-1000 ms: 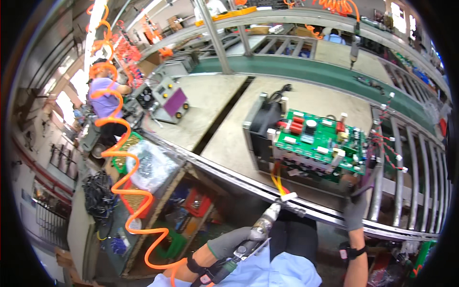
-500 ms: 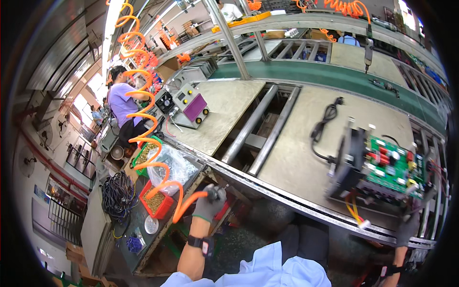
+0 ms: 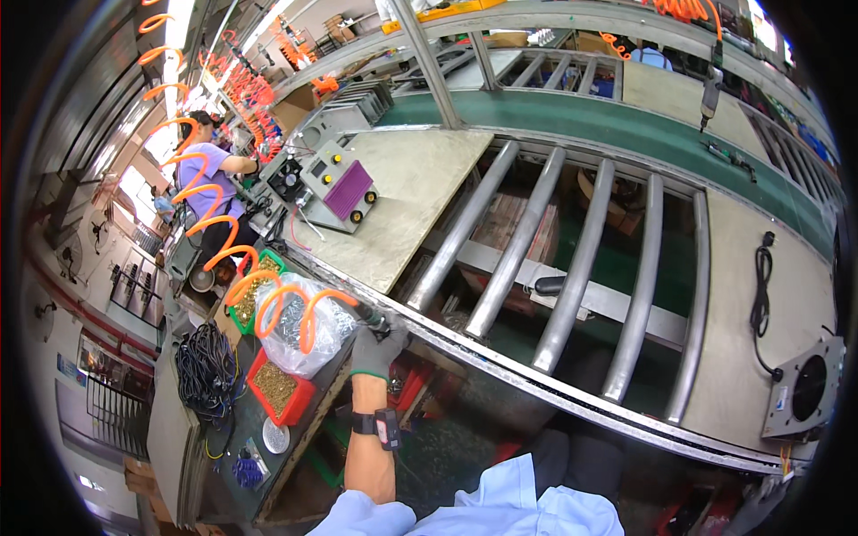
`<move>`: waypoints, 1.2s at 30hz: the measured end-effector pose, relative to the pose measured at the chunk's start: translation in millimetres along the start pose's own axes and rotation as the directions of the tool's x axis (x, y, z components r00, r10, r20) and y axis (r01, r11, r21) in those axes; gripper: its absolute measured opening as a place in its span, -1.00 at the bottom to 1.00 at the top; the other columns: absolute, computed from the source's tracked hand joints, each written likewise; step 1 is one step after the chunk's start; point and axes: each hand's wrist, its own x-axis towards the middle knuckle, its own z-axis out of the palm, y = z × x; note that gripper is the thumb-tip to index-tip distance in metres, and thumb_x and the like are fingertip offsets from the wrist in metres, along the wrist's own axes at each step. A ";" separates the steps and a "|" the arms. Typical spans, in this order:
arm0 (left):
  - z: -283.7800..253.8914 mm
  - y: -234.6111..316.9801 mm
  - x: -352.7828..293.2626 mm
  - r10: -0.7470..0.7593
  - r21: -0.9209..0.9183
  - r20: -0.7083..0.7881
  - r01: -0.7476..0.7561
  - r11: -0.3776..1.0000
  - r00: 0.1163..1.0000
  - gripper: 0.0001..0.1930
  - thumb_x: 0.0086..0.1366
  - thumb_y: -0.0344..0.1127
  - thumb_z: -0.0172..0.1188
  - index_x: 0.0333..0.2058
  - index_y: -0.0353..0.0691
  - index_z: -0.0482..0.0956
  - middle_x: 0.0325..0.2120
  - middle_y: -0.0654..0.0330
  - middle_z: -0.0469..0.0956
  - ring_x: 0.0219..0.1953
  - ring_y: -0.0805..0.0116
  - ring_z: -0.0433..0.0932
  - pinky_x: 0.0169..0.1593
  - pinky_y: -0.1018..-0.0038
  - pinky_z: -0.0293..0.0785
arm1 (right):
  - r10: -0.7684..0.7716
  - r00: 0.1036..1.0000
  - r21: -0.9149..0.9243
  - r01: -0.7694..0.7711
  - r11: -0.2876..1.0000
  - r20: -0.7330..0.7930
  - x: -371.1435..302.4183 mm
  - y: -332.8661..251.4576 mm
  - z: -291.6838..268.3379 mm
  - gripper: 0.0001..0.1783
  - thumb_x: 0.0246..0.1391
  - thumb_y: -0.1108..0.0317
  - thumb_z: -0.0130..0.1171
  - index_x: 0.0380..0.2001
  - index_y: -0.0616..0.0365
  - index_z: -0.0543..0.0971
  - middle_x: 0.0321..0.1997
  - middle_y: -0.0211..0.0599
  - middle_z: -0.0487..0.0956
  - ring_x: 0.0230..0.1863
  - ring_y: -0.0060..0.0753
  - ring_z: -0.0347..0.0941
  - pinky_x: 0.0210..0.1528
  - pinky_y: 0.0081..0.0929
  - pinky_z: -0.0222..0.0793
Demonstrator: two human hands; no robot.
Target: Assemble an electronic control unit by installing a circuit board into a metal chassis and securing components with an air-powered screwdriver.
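Note:
My left hand, in a grey glove, is closed around a dark air tool at the end of an orange coiled hose. It is over the near edge of the roller conveyor; my fingers hide most of the tool. At the right rim stands a metal unit with a black fan, a black power cord running from it across a pale board. My right hand cannot be made out. A box-shaped device with a purple panel rests on the left board.
Left of my arm, a bench holds a red bin of small brass-coloured parts, a clear plastic bag of screws, a green bin and black cables. A co-worker in purple is beyond. A hanging driver is at upper right.
The right board with the fan unit and cord has shifted right, exposing several rollers. My left hand has moved up to the conveyor edge with the air tool. My right hand has left clear sight.

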 end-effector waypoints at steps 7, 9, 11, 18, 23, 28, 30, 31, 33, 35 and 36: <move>3.4 -44.4 -45.8 0.307 0.428 0.185 -0.358 0.830 0.933 -0.60 0.49 -0.18 0.07 -0.02 -0.52 0.41 -0.05 -0.13 0.52 -0.02 0.06 0.56 0.01 0.16 0.61 | 0.130 0.968 0.083 -0.150 0.985 0.215 -29.3 -172.5 18.0 -0.38 0.30 0.42 0.16 0.39 0.25 0.32 0.40 -0.01 0.42 0.42 -0.09 0.33 0.43 -0.24 0.17; 4.6 -73.4 -60.8 0.377 0.565 0.252 -0.452 0.691 0.891 -0.54 0.53 -0.07 0.01 0.02 -0.48 0.41 -0.02 -0.13 0.54 0.04 0.03 0.54 0.11 0.10 0.54 | 0.134 0.946 0.258 -0.214 0.942 0.295 -39.4 -190.7 49.8 -0.42 0.23 0.59 0.11 0.32 0.41 0.34 0.35 0.10 0.42 0.42 -0.01 0.31 0.46 -0.18 0.13; 3.5 -95.7 -63.7 0.312 0.561 0.228 -0.386 0.732 0.922 -0.50 0.56 0.01 -0.08 0.05 -0.43 0.42 -0.04 -0.12 0.56 0.08 -0.01 0.51 0.16 0.06 0.48 | -0.079 0.918 0.247 -0.021 0.969 0.389 -39.2 -201.2 75.6 -0.44 0.21 0.57 0.14 0.29 0.36 0.38 0.32 0.09 0.43 0.39 0.07 0.32 0.46 -0.16 0.15; 94.1 -49.6 66.1 0.237 0.755 0.511 -0.300 -0.583 0.826 -0.56 0.34 -0.13 0.13 0.02 -0.39 0.54 -0.28 -0.01 0.63 -0.27 0.13 0.58 -0.18 0.24 0.52 | -0.169 0.876 0.162 0.106 0.981 0.451 -15.6 -228.1 86.8 -0.43 -0.04 0.30 0.34 0.08 0.24 0.54 0.09 0.09 0.52 0.20 0.21 0.37 0.31 0.08 0.24; 117.3 -11.1 141.0 0.237 0.159 0.631 0.176 -0.971 0.739 -0.24 0.38 0.00 0.15 0.31 -0.56 0.29 0.29 -0.36 0.34 0.37 -0.21 0.31 0.44 0.19 0.20 | -0.152 0.909 0.130 0.109 0.986 0.387 2.2 -228.9 82.1 -0.51 -0.02 0.24 0.30 -0.01 0.22 0.57 0.01 0.02 0.54 0.07 0.11 0.46 0.24 0.04 0.30; 110.5 -4.4 185.5 0.314 0.096 0.567 0.317 -0.943 0.761 -0.30 0.46 0.07 -0.03 0.31 -0.45 0.32 0.20 -0.45 0.40 0.29 -0.32 0.37 0.33 0.08 0.33 | -0.148 0.922 0.158 0.097 0.983 0.358 13.7 -229.1 80.5 -0.62 -0.06 0.30 0.32 -0.12 0.16 0.60 -0.03 -0.08 0.58 0.05 0.06 0.51 0.16 -0.03 0.44; 98.8 -6.0 178.7 0.357 0.018 0.639 0.450 -0.893 0.681 -0.51 0.53 -0.10 -0.10 0.31 -0.17 0.42 0.17 -0.45 0.44 0.25 -0.25 0.45 0.24 0.09 0.44 | -0.128 0.909 0.141 0.078 0.987 0.396 14.8 -229.3 80.8 -0.64 -0.06 0.31 0.32 -0.14 0.15 0.60 -0.03 -0.12 0.59 0.07 0.05 0.51 0.17 -0.05 0.46; 95.6 -9.7 175.7 0.245 -0.269 0.587 0.471 -0.840 0.772 -0.56 0.52 -0.24 -0.13 0.30 0.04 0.46 0.18 -0.37 0.46 0.24 -0.20 0.47 0.25 0.11 0.44 | -0.122 0.907 0.150 0.066 0.986 0.403 14.2 -229.6 81.6 -0.63 -0.07 0.33 0.32 -0.13 0.14 0.60 -0.03 -0.11 0.59 0.07 0.06 0.51 0.17 -0.03 0.44; 79.4 -15.2 147.3 -0.078 -0.536 0.553 0.283 -0.795 0.829 -0.57 0.49 -0.19 -0.09 0.24 -0.08 0.51 0.08 -0.21 0.56 0.13 -0.19 0.53 0.22 0.04 0.44 | -0.139 0.903 0.173 0.073 0.982 0.407 10.8 -229.8 82.1 -0.63 -0.09 0.38 0.29 -0.12 0.15 0.58 -0.03 -0.09 0.59 0.08 0.08 0.50 0.19 -0.01 0.40; 70.2 -37.5 127.8 -0.092 -0.476 0.606 0.268 -0.838 0.790 -0.51 0.48 -0.03 -0.10 0.19 -0.17 0.53 0.10 -0.21 0.56 0.16 -0.17 0.51 0.23 0.05 0.43 | -0.151 0.905 0.203 0.074 0.976 0.398 6.2 -230.2 82.6 -0.62 -0.10 0.43 0.25 -0.12 0.15 0.57 -0.02 -0.07 0.57 0.08 0.11 0.48 0.21 0.02 0.36; 63.2 -56.9 120.6 -0.049 -0.378 0.652 0.268 -0.886 0.757 -0.46 0.47 0.04 -0.10 0.17 -0.22 0.55 0.11 -0.20 0.55 0.17 -0.16 0.51 0.23 0.06 0.42 | -0.179 0.891 0.196 0.104 0.975 0.417 4.2 -230.2 82.5 -0.60 -0.06 0.35 0.27 -0.08 0.13 0.55 0.01 -0.06 0.55 0.12 0.12 0.44 0.25 0.08 0.31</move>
